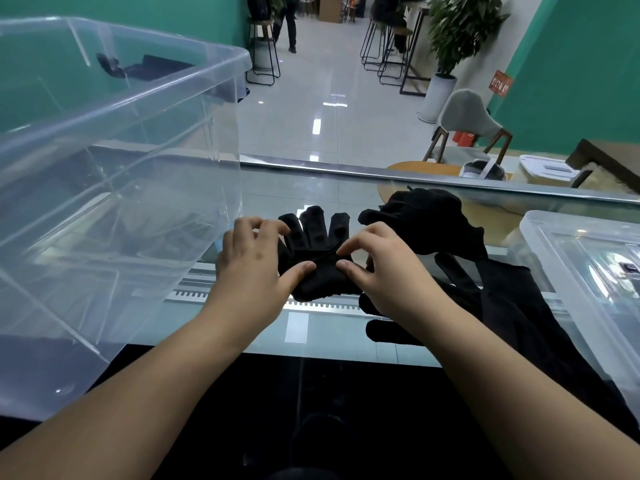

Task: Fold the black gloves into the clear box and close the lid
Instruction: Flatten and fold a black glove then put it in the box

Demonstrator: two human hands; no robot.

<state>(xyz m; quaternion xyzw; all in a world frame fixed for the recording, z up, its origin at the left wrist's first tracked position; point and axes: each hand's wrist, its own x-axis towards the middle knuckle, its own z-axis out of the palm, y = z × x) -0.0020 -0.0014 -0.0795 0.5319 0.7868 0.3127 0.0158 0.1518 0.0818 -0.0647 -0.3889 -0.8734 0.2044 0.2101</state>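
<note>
A black glove (317,237) lies flat on the glass counter with its fingers pointing away from me. My left hand (252,258) pinches its left side and my right hand (377,268) pinches its middle, raising a crease across the palm. More black gloves (429,220) lie bunched behind my right hand, and a longer black glove (512,306) stretches along the counter to the right. The big clear box (114,161) stands open at the left, dark items showing through its far wall. Its clear lid (588,258) lies flat at the right edge.
The glass counter (311,195) has a metal rail along its far edge. Beyond it are a tiled floor, bar stools, a grey chair (467,123), a potted plant (450,36) and a person standing far off. Green walls flank both sides.
</note>
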